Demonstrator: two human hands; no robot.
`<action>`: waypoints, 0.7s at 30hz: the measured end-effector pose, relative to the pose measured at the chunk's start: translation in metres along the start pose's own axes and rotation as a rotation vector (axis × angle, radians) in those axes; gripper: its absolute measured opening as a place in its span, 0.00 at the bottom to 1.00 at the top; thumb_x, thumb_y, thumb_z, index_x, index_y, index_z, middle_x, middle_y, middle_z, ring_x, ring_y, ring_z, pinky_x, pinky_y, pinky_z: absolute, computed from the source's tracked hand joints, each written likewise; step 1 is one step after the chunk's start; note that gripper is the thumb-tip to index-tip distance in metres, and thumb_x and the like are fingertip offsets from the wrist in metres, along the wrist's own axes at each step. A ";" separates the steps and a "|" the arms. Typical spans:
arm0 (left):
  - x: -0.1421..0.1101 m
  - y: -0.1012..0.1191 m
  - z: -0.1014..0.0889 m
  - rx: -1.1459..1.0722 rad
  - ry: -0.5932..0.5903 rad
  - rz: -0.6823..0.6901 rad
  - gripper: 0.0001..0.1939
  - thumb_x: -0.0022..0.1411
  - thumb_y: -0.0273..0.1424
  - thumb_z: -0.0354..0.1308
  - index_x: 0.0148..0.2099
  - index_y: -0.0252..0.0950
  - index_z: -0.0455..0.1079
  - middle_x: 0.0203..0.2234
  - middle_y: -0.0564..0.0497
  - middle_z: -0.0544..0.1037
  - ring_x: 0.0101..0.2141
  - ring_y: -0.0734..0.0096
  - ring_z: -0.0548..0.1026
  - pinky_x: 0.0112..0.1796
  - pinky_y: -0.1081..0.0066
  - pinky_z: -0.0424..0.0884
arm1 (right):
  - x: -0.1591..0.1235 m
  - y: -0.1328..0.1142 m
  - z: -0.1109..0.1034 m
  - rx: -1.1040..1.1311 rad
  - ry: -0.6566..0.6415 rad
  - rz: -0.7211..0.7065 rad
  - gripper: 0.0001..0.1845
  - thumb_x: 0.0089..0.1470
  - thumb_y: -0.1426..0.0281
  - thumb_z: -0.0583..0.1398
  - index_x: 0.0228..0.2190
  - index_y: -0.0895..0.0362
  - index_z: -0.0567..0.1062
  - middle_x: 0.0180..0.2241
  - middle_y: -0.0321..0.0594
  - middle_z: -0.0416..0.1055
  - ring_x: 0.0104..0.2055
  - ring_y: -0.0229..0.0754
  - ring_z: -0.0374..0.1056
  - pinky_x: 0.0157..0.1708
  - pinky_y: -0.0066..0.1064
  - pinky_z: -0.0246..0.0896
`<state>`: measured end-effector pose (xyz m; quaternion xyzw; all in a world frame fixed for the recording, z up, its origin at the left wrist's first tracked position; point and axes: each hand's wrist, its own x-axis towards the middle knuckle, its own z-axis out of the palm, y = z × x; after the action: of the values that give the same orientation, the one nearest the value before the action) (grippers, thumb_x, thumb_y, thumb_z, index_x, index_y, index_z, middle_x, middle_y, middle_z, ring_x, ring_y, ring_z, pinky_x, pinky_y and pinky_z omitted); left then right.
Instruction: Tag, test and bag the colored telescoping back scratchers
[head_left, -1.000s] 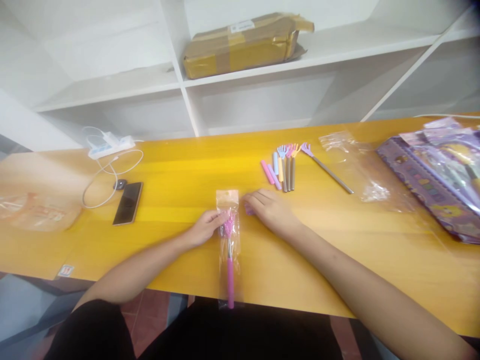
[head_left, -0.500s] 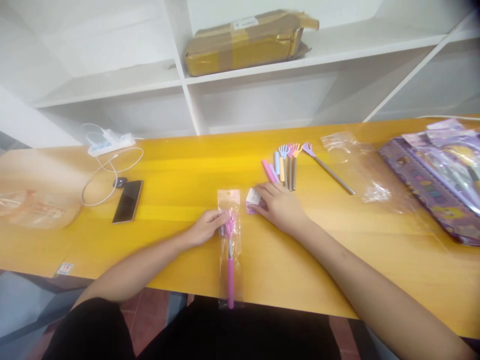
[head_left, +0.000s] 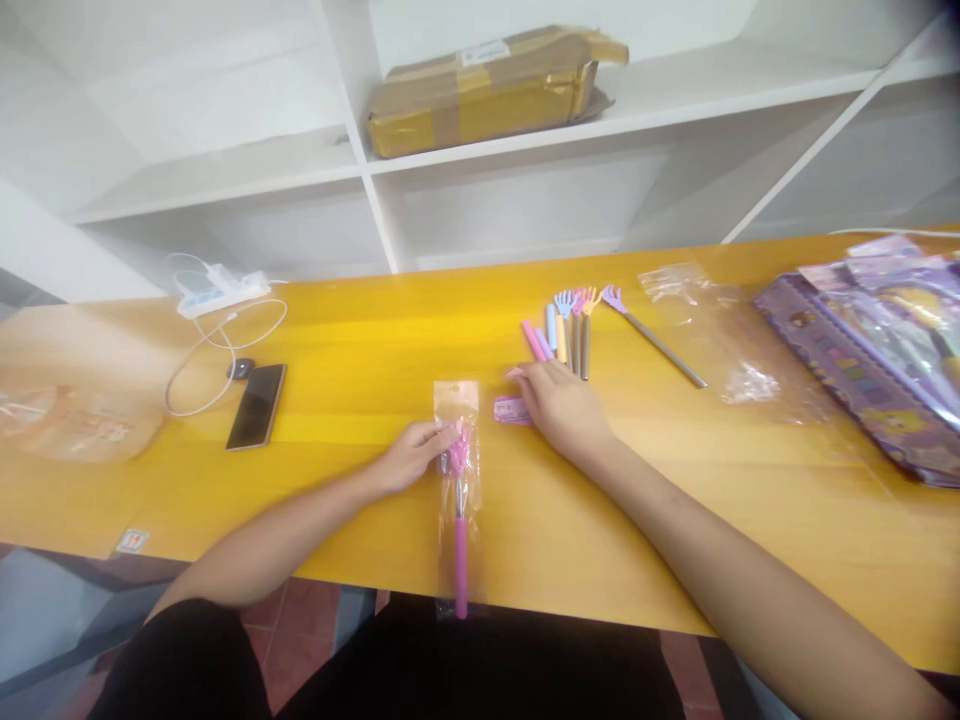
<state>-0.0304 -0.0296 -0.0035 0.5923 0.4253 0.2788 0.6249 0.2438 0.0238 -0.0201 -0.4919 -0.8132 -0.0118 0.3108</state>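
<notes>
My left hand (head_left: 420, 452) is closed on a clear plastic bag (head_left: 455, 395) with a pink back scratcher (head_left: 460, 565) inside. Its metal neck and pink handle point toward me, and the bag's lower end reaches the table's front edge. Beside it, my right hand (head_left: 559, 405) has its fingers drawn together over a small purple printed card (head_left: 511, 410), partly covered by the hand. Whatever may be between those fingers is hidden. Just beyond lie coloured handle sleeves (head_left: 534, 341) and several back scratchers (head_left: 576, 335) with hand-shaped heads.
One lilac-headed scratcher (head_left: 664, 350) lies apart, near loose clear bags (head_left: 750, 383). At right is a purple printed package (head_left: 847, 385) under bagged items. A phone (head_left: 256, 408), white cable (head_left: 171, 385) and power strip (head_left: 223, 293) lie left. A taped carton (head_left: 487, 105) sits on the shelf.
My right hand has shifted slightly right and away from me. A white card face visible under its fingers half a second ago no longer shows; the purple card does. My left hand stays put.
</notes>
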 end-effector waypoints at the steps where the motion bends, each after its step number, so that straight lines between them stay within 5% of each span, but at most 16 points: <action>1: 0.000 -0.001 0.000 0.005 0.004 0.003 0.33 0.66 0.62 0.58 0.31 0.34 0.72 0.27 0.51 0.75 0.30 0.70 0.72 0.37 0.68 0.67 | 0.000 0.001 0.000 0.096 0.044 0.075 0.11 0.73 0.65 0.55 0.47 0.56 0.75 0.42 0.50 0.79 0.45 0.52 0.75 0.46 0.42 0.72; 6: -0.001 -0.002 -0.001 0.000 -0.008 0.027 0.29 0.69 0.57 0.58 0.34 0.34 0.72 0.29 0.51 0.76 0.32 0.70 0.74 0.39 0.68 0.69 | -0.004 -0.001 -0.005 0.583 0.148 0.296 0.18 0.68 0.56 0.62 0.51 0.53 0.70 0.43 0.44 0.80 0.36 0.46 0.77 0.34 0.38 0.78; 12: -0.002 0.002 0.001 -0.076 0.040 0.033 0.27 0.70 0.52 0.62 0.59 0.38 0.70 0.33 0.53 0.76 0.30 0.70 0.75 0.35 0.69 0.71 | -0.009 -0.017 -0.010 1.014 0.130 0.357 0.18 0.67 0.57 0.64 0.51 0.51 0.66 0.47 0.42 0.78 0.33 0.39 0.77 0.28 0.30 0.79; 17: -0.003 0.004 0.001 0.010 0.091 0.073 0.25 0.71 0.51 0.61 0.57 0.36 0.72 0.44 0.46 0.79 0.40 0.65 0.76 0.42 0.67 0.72 | -0.013 -0.033 -0.017 1.032 0.076 0.278 0.19 0.69 0.62 0.61 0.58 0.51 0.67 0.49 0.45 0.77 0.36 0.41 0.79 0.33 0.35 0.81; 21: -0.003 0.004 0.002 -0.023 0.007 0.087 0.24 0.73 0.48 0.59 0.62 0.39 0.72 0.51 0.44 0.79 0.47 0.62 0.77 0.47 0.67 0.71 | -0.018 -0.044 -0.028 0.764 0.147 0.002 0.03 0.68 0.69 0.62 0.43 0.51 0.74 0.40 0.42 0.79 0.42 0.45 0.78 0.43 0.40 0.78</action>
<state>-0.0297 -0.0321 0.0009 0.6020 0.3983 0.3126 0.6175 0.2282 -0.0222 0.0056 -0.3394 -0.7339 0.2570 0.5293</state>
